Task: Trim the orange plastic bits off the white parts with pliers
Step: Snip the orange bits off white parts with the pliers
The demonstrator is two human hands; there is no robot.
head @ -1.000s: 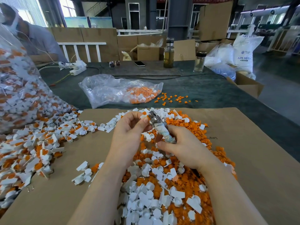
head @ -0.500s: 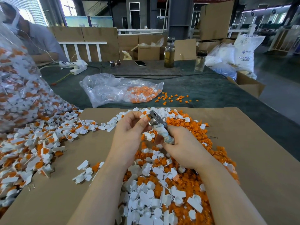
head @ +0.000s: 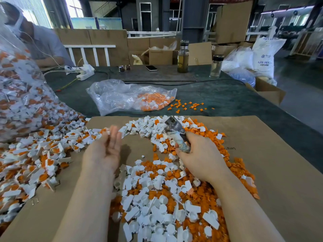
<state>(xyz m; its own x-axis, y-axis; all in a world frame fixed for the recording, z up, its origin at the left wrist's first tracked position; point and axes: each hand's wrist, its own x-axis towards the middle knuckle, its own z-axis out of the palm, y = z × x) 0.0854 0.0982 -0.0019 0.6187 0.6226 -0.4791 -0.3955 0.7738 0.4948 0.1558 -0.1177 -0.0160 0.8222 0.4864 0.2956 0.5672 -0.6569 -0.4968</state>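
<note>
The right hand point(head: 201, 156), right of centre in the frame, is curled round the wrapped handles of a pair of metal pliers point(head: 175, 132), whose grey steel head points up and away toward the middle of the frame; whether the nose is parted or closed cannot be told. The left hand point(head: 104, 151), left of centre, is blurred, its palm turned up and inward with the fingers straight and relaxed, gripping nothing that can be made out.

Both hands hover over a flat brown cardboard sheet point(head: 262, 172) that fills the lower frame. Below and between the forearms lies a heap of trimmed white plastic parts mixed with cut orange plastic bits point(head: 157, 198), running up in an arc to just under the pliers' head. To the left of the left hand, touching its fingertips' side of the sheet, spreads a pile of untrimmed white parts with orange inserts point(head: 35, 159), spilling from a large clear plastic sack point(head: 21, 95) at the left edge.

Above the cardboard, in the middle of the frame, a crumpled clear plastic bag holding orange bits point(head: 129, 96) rests on the dark green table cover point(head: 218, 98), with loose orange pieces point(head: 187, 105) scattered just to its right.
</note>
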